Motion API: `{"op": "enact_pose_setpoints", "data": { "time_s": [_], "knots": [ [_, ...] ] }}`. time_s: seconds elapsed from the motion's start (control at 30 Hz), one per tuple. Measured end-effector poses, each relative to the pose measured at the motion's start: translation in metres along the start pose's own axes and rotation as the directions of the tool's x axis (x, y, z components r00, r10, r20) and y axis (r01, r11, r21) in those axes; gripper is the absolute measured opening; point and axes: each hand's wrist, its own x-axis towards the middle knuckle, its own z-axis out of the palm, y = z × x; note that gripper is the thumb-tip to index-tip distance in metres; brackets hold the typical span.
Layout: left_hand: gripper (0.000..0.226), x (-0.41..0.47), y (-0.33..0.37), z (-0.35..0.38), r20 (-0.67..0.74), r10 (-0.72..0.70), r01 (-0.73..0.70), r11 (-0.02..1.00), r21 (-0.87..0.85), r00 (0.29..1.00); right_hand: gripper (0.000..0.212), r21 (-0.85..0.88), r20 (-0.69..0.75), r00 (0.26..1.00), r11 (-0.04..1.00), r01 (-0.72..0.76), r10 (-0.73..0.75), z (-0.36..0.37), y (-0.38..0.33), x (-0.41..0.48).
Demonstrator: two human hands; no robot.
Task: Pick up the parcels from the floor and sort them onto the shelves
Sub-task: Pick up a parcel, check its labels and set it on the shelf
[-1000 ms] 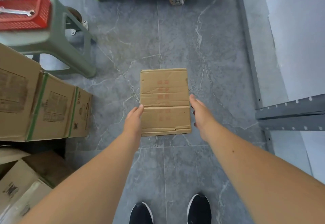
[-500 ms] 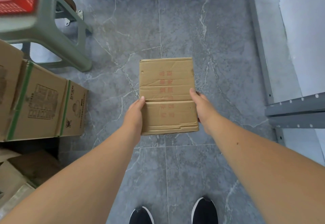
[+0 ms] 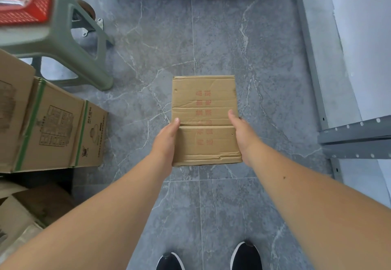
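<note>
1. Flat cardboard parcel with red print is held up over the grey tile floor, out in front of the shoes.
2. Left hand clamps its left edge, right hand the right edge, thumbs on top.
3. Grey metal shelf sits to the right, bigger green-taped boxes to the left.
</note>
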Motion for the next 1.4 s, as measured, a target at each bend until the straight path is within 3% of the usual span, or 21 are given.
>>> {"op": "enact_pose_setpoints", "data": {
  "time_s": [0.27,0.73,1.17,1.4],
  "knots": [
    [0.058,-0.032,0.027,-0.003,-0.005,0.03,-0.03,1.0,-0.009,1.0,0.097,-0.024,0.026,1.0,1.0,0.007,-0.007,0.0,-0.033,-0.03],
    [0.069,-0.146,0.138,-0.001,-0.015,0.165,-0.166,0.986,-0.029,0.986,0.082,0.025,0.004,0.985,0.985,0.172,-0.172,-0.001,-0.157,-0.133],
    [0.07,-0.28,0.262,-0.015,0.014,0.417,-0.417,0.909,0.002,0.909,0.082,0.04,0.092,0.941,0.946,0.323,-0.325,0.002,-0.306,-0.266],
    [0.067,-0.364,0.337,-0.021,0.026,0.488,-0.488,0.873,-0.004,0.873,0.072,0.059,0.066,0.892,0.894,0.445,-0.448,-0.006,-0.383,-0.349]
  ]
}}
